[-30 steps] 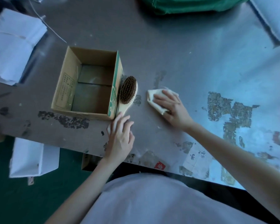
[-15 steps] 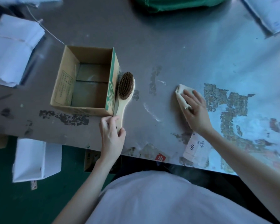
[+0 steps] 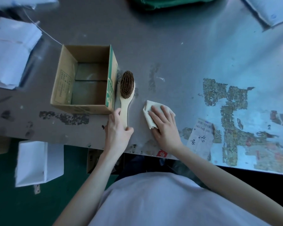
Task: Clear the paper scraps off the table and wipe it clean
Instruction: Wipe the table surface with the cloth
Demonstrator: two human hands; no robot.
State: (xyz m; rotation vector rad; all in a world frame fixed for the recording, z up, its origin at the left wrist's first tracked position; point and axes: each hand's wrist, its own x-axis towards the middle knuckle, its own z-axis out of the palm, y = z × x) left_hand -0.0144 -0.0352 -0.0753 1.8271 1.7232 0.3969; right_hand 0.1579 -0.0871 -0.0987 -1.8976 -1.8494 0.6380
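The right grip (image 3: pixel 165 128) lies flat with fingers straight, pressing the folded cloth (image 3: pixel 148 117) on the counter (image 3: pixel 178 54) at frame centre. Half a second ago it was further right, by the stuck paper residue (image 3: pixel 232 115), so I judge the wiping mid-stroke. The left grip (image 3: pixel 118 129) curls round the brush (image 3: pixel 127 88) handle. Left of centre, the open cardboard box (image 3: pixel 62 82) shows only its bottom flaps.

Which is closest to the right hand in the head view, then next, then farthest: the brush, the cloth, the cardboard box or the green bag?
1. The cloth, pressed flat under the right hand.
2. The brush, just to its left.
3. The cardboard box, further left, beyond the brush.
4. The green bag, far off at the top of the view.
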